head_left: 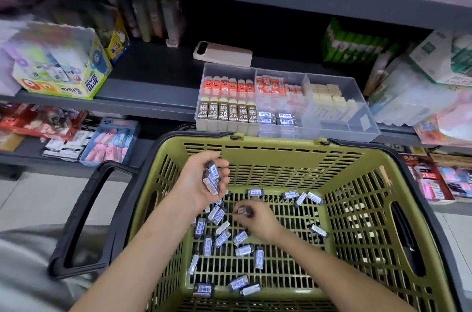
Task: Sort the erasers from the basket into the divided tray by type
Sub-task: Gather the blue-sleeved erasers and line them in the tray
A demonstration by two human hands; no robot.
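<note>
An olive green basket (270,150) with black handles holds several small black erasers (222,237) with blue-and-white sleeves, scattered over its slotted floor. My left hand (196,184) hovers inside the basket, palm up, gripping a bunch of those erasers (211,177). Lower and to the right, my right hand (258,219) pinches one black eraser (244,210) just above the basket floor. Behind the basket, a clear divided tray (339,81) on the shelf holds rows of orange erasers, brown 2B erasers, red-and-white ones, cream ones and a few black ones (277,117).
A beige phone (223,53) lies on the grey shelf behind the tray. A glue display box (63,76) stands at the left, green packs (352,46) at the right. Lower shelves carry more stationery (109,143). The basket's black handle (84,212) folds out to the left.
</note>
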